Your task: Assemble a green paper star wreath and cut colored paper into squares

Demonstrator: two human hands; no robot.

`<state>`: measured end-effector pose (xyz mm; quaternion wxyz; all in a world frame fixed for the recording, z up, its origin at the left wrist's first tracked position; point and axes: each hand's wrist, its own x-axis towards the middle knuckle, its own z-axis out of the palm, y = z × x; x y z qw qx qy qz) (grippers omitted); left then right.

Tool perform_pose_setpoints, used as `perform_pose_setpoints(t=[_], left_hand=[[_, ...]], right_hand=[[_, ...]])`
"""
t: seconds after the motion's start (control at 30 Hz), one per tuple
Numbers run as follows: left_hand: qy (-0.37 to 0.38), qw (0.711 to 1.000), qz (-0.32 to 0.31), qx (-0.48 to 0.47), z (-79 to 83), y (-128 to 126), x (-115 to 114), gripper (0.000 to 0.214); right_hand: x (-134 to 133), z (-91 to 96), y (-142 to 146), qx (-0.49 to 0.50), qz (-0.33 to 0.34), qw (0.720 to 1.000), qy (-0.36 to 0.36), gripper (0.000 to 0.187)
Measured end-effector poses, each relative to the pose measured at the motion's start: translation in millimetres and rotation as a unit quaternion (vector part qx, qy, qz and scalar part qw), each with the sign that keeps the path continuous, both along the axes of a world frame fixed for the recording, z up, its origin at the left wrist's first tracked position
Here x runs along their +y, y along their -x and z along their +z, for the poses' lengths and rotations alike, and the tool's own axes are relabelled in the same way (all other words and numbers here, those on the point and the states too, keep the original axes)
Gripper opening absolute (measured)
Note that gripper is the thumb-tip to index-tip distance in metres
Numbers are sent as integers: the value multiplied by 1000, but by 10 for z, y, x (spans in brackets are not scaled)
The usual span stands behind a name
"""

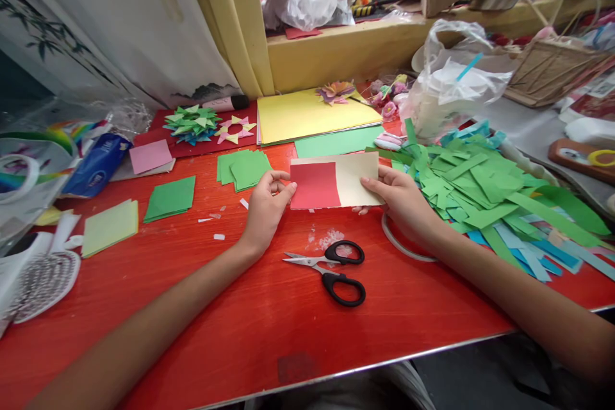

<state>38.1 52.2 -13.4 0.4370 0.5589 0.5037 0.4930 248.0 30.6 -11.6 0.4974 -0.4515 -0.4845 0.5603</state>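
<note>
My left hand (266, 205) pinches the left edge of a red paper square (314, 186) that lies over a cream paper sheet (358, 176). My right hand (401, 198) grips the cream sheet at its right edge, thumb on top. Both papers are held just above the red table (230, 307), between the two hands. Black-handled scissors (331, 269) lie open on the table just in front of the hands, with small white scraps beside them.
A heap of green and blue paper strips (485, 192) fills the right side. Green squares (243, 168), a pink square (150, 155), yellow sheets (307, 114) and folded paper stars (192, 123) lie at the back. A plastic bag (451, 86) stands back right; a tissue pack (96, 163) left.
</note>
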Motion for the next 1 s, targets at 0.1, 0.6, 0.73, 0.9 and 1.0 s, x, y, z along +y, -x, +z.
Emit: perform_pose_setpoints(t=[0.1, 0.6, 0.73, 0.9, 1.0], left_hand=[[8, 1000, 4, 2, 8, -4, -5, 16], [16, 999, -37, 19, -24, 22, 4, 21], [23, 998, -50, 8, -15, 12, -6, 17], [10, 999, -43, 1, -21, 13, -7, 14], [-2, 999, -32, 11, -22, 17, -8, 14]], right_hand=[[-4, 20, 6, -4, -4, 1000, 3, 34], [-1, 27, -5, 5, -18, 1000, -17, 34], [-7, 35, 2, 1, -26, 1000, -16, 35], [-15, 25, 5, -13, -35, 998, -41, 32], [-5, 25, -3, -46, -49, 996, -64, 30]])
